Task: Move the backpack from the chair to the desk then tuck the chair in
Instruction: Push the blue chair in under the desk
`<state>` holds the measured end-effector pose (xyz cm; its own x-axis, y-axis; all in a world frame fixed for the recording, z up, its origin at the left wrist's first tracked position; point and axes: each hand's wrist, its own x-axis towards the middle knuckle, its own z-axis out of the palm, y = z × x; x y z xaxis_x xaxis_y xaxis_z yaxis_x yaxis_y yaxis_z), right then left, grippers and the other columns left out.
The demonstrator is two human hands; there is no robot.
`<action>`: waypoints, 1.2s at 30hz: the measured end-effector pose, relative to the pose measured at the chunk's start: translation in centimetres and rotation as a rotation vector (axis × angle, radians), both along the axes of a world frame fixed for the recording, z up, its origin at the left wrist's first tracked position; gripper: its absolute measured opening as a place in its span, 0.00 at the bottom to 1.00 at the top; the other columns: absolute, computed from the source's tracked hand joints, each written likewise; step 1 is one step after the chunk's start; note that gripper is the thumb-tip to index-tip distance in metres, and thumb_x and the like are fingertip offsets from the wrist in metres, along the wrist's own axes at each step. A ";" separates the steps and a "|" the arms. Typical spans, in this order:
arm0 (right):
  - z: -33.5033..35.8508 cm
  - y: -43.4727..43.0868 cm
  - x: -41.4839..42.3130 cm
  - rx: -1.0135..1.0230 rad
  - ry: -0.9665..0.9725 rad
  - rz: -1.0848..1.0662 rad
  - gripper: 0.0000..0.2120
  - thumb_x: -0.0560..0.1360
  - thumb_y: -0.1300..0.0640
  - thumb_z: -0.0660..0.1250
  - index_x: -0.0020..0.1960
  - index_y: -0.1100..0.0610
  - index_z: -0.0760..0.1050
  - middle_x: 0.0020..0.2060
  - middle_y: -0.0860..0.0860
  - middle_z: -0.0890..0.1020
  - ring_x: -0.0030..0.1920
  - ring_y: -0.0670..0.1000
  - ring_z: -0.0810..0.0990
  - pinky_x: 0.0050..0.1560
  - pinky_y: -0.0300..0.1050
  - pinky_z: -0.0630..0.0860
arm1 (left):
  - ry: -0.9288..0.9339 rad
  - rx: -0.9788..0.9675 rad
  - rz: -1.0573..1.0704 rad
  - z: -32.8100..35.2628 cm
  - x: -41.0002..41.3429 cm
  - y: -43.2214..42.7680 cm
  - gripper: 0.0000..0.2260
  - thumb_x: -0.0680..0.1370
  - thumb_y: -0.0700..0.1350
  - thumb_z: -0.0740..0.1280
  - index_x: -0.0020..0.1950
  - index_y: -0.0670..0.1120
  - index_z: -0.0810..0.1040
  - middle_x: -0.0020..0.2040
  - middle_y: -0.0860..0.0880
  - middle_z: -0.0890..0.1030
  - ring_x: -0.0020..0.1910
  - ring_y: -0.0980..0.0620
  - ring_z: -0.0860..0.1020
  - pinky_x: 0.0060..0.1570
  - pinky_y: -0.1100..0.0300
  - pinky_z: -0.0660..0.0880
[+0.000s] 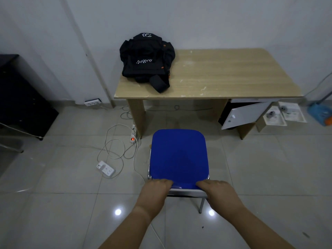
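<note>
Both hands are on the near edge of the chair, one per corner. That spacing suits a straight push, my read. The left hand curls over the near-left corner, fingers folded down onto the blue seat edge and closed on it. The right hand does the same at the near-right corner, gripping the rim where the blue pad meets the metal frame. Thumbs are hidden, so how far underneath the grip wraps I cannot tell.

Only one view, the head camera looking down and forward.

The backpack is already on the desk, at the far-left corner, leaning against the wall, a strap flopped forward toward the front edge. It sits out of the way of the knee space. So the first half looks done; tucking the chair in is what remains.

The chair stands on the floor in front of the desk, apart from it, lined up roughly with the gap between the desk leg and the cupboard side with its open white door.

Materials: smooth blue padded seat with rounded corners, thin chrome tube frame and legs. Desk is pale wood-grain laminate, scuffed white in spots. Backpack is soft black fabric, slumped, with white logos and small orange tabs. The floor is glossy grey tile showing lamp glare. White cables and a power strip lie just left of the chair, a possible snag for the left leg.
</note>
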<state>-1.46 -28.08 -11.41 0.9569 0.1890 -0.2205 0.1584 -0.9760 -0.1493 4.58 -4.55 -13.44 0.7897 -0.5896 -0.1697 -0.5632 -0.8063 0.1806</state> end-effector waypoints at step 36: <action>-1.7 -6.7 31.8 0.017 0.003 -0.009 0.16 0.71 0.60 0.69 0.56 0.46 0.76 0.46 0.45 0.82 0.42 0.47 0.81 0.45 0.44 0.78 | -0.008 -0.077 -0.003 -1.4 31.9 -6.4 0.13 0.79 0.42 0.66 0.61 0.53 0.77 0.55 0.52 0.84 0.53 0.51 0.82 0.58 0.55 0.78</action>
<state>30.38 -34.82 -13.07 0.9579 0.1841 -0.2205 0.1490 -0.9747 -0.1666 36.44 -10.95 -14.82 0.7893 -0.6026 -0.1177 -0.5668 -0.7888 0.2376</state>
